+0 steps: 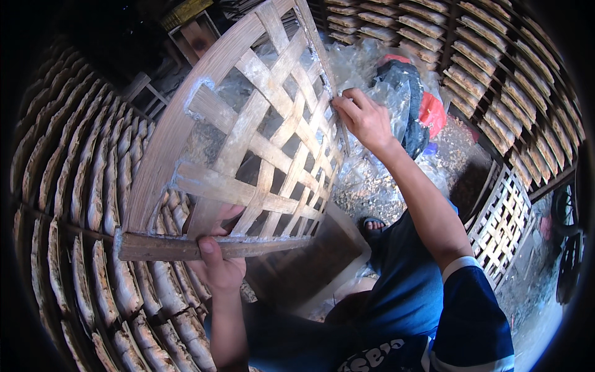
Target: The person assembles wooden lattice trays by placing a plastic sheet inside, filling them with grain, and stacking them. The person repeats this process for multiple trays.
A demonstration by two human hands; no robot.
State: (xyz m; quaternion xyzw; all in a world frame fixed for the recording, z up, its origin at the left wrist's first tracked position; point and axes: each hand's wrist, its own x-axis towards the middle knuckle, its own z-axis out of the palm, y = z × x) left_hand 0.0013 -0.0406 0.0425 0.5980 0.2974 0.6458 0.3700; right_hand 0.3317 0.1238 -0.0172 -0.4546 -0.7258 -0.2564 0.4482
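A woven bamboo lattice panel (235,191) with a wooden frame is held up tilted in front of me. Pale whitish residue clings to its strips and inner edges. My left hand (218,266) is closed on the frame's near lower bar, thumb on the outside and some fingers seen through the gaps. At the panel's right side, my right hand (367,121) has its fingers bent and pressed together at the frame bar. Whether those fingertips grip the bar or pick at something on it, I cannot tell.
Rows of curved, pale rough-edged pieces (93,192) fill the left, and similar rows (489,68) stand on the right. Crumpled clear plastic (353,68) lies beyond, with a red bag (432,115). Another lattice panel (503,226) leans at right. A brown flat-sided object (310,270) sits below.
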